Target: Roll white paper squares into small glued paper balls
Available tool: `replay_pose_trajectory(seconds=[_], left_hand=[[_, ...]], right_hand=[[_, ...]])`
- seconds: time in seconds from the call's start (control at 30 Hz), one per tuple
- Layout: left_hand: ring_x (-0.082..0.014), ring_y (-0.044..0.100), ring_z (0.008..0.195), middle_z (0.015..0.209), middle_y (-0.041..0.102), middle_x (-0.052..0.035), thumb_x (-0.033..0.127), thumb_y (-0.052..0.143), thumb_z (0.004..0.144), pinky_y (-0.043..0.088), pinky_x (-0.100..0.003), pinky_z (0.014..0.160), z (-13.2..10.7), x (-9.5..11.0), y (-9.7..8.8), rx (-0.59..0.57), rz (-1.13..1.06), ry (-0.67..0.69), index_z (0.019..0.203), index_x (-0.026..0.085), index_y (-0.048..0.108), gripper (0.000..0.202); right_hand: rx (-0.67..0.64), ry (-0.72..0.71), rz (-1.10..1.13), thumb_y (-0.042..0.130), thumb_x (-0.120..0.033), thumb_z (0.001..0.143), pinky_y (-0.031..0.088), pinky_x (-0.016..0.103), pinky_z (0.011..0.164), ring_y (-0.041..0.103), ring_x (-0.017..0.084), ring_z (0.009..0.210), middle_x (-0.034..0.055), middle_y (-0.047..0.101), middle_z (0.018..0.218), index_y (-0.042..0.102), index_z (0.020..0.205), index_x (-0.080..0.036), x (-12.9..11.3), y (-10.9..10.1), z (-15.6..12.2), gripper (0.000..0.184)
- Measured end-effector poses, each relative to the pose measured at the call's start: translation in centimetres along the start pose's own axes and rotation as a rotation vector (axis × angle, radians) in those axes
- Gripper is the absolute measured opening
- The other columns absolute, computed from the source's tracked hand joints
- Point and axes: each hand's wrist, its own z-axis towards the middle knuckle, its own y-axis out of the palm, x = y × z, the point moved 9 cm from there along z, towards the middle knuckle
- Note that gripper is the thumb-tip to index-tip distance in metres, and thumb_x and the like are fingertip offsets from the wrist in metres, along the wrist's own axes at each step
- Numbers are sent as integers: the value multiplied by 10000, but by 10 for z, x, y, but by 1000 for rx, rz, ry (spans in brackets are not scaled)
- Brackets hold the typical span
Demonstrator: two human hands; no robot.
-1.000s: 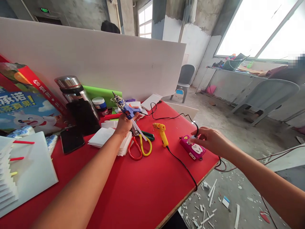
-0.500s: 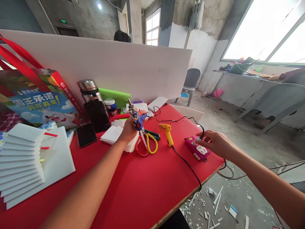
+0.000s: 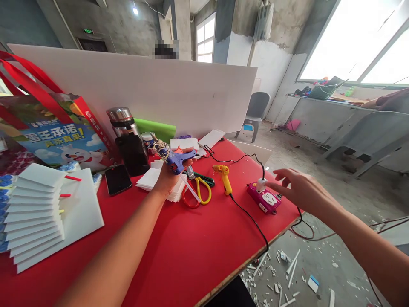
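Note:
My left hand (image 3: pixel 166 182) is wrapped around a blue hot glue gun (image 3: pixel 177 162), its crusted nozzle tilted up to the left and a clear glue stick poking out of the back. My right hand (image 3: pixel 298 187) has its fingers apart and holds nothing. Its thumb tip is close beside a white plug (image 3: pixel 261 184) seated in a magenta power strip (image 3: pixel 255 197); whether they touch I cannot tell. A black cord rises from that plug. Between my hands lies a yellow glue gun (image 3: pixel 226 181). Scissors with red and yellow handles (image 3: pixel 204 194) lie below the blue glue gun.
On the left of the red table (image 3: pixel 179 251) stand stepped white foam pieces (image 3: pixel 38 217), a printed bag (image 3: pixel 64 136), a phone (image 3: pixel 118 180) and a thermos (image 3: pixel 119 117). A white board (image 3: pixel 191 94) stands behind. Scraps litter the floor to the right.
My right hand has let go of the plug and drawn back to the right, fingers spreading. In my left hand the blue glue gun has swung its nozzle leftward.

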Motion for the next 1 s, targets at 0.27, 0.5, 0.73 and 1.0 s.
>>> replay_pose_trajectory(seconds=[0.27, 0.5, 0.73, 1.0], left_hand=[[-308, 689, 1092, 1077, 753, -106, 312, 845, 721, 510, -443, 1008, -5, 9, 10, -4, 6, -23, 1153, 202, 692, 470], [-305, 687, 1092, 1107, 743, -104, 375, 827, 736, 514, -422, 992, -13, 0, 1, 11, 102, -30, 1165, 198, 676, 488], [-269, 710, 1025, 1082, 739, -84, 345, 777, 803, 504, -408, 1012, -23, 4, -9, 74, 101, -8, 1194, 209, 659, 431], [-249, 719, 984, 1062, 734, -79, 335, 790, 791, 523, -415, 999, -37, 6, -19, 168, 48, -7, 1198, 202, 648, 452]], right_hand=[[145, -111, -88, 454, -657, 915, 409, 319, 587, 582, 166, 604, 105, 700, 989, 667, 1076, -221, -41, -21, -2, 511], [194, -88, -127, 474, -636, 914, 369, 304, 566, 555, 161, 610, 91, 690, 1006, 658, 1009, -219, -49, -21, 5, 465], [100, 42, -126, 484, -712, 868, 377, 303, 574, 595, 196, 687, 103, 686, 994, 655, 972, -210, -22, -15, 10, 540], [-119, -21, -58, 562, -561, 838, 411, 295, 612, 599, 192, 725, 88, 690, 976, 665, 990, -200, -20, 37, 20, 404]])
